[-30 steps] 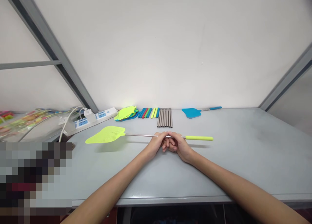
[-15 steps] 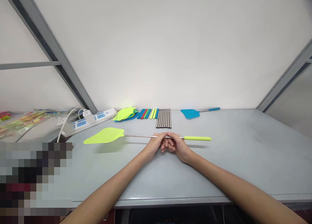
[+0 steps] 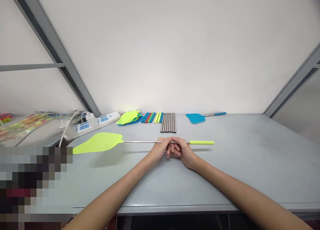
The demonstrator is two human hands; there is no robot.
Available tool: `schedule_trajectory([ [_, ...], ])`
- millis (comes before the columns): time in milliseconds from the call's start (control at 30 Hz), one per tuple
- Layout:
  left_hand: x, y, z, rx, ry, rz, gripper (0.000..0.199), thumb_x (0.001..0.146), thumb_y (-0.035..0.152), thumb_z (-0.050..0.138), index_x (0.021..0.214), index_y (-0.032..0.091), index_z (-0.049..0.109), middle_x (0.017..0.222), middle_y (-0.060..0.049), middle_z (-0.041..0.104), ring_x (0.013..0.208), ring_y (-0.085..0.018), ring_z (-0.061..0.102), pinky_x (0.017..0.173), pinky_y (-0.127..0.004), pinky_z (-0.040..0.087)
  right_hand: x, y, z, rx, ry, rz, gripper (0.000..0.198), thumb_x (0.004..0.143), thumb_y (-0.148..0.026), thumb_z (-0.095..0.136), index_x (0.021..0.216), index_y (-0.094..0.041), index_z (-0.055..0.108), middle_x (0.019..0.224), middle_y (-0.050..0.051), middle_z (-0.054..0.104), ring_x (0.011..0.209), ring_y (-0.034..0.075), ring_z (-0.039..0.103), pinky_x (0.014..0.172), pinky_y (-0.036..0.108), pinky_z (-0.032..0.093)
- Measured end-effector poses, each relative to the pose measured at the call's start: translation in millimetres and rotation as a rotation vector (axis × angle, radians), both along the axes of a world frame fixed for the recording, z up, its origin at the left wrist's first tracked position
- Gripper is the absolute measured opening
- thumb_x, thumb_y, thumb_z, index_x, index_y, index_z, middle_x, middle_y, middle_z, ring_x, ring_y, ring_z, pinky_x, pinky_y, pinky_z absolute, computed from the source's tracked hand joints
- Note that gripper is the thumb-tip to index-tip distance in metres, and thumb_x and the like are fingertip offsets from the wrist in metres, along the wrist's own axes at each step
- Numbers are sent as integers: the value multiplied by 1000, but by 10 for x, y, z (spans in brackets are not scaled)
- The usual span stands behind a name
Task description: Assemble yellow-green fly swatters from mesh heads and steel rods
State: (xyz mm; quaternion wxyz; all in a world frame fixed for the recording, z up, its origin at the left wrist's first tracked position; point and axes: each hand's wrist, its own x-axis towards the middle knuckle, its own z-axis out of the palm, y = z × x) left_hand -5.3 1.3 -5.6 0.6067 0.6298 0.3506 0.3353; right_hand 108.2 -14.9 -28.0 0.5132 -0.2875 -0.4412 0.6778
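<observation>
A yellow-green fly swatter is held level above the table, its perforated head to the left and its yellow grip to the right. My left hand is closed on the thin metal rod near the middle. Right beside it, my right hand is closed on the thicker part of the rod, near the grip. The two hands meet, with thumbs along the rod and fingers curled beneath; part of the rod is hidden by them.
Along the wall lie a stack of swatter heads, several coloured grips, a row of metal tubes and a blue fly swatter. A power strip with cables is at the left, near plastic-wrapped items. All rest on the grey table.
The swatter's head has swung left and nearer to me, and its face is turned differently. Both hands keep their hold in nearly the same place.
</observation>
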Motion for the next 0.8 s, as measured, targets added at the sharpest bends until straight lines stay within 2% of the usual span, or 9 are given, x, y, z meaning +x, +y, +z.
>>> schedule_trajectory([
  [167, -1, -6, 29, 25, 10, -11, 42, 79, 35, 33, 54, 13, 58, 34, 3, 40, 33, -8, 39, 42, -20, 33, 5, -6, 13, 4, -23, -6, 46, 75, -44, 39, 41, -15, 48, 31, -1, 41, 31, 8, 33, 41, 23, 32],
  [333, -4, 14, -10, 48, 32, -10, 45, 80, 34, 32, 48, 13, 55, 34, 2, 40, 33, -7, 40, 42, -20, 32, 3, -14, 24, 10, -28, 2, 45, 76, -43, 39, 42, -15, 50, 30, -2, 39, 31, 8, 35, 40, 22, 31],
  [467, -8, 29, -38, 55, 21, -16, 46, 80, 35, 31, 49, 13, 56, 35, 3, 40, 34, -7, 40, 42, -19, 33, 6, -7, 8, -21, -46, -12, 45, 75, -44, 41, 41, -14, 47, 31, -1, 41, 33, 8, 38, 40, 22, 30],
  [800, 7, 17, -14, 13, -38, -38, 45, 80, 33, 29, 53, 11, 58, 35, 2, 40, 33, -8, 40, 41, -20, 33, 3, 7, -5, -47, -24, -16, 44, 74, -43, 42, 39, -16, 41, 29, -2, 38, 31, 8, 34, 39, 22, 27],
])
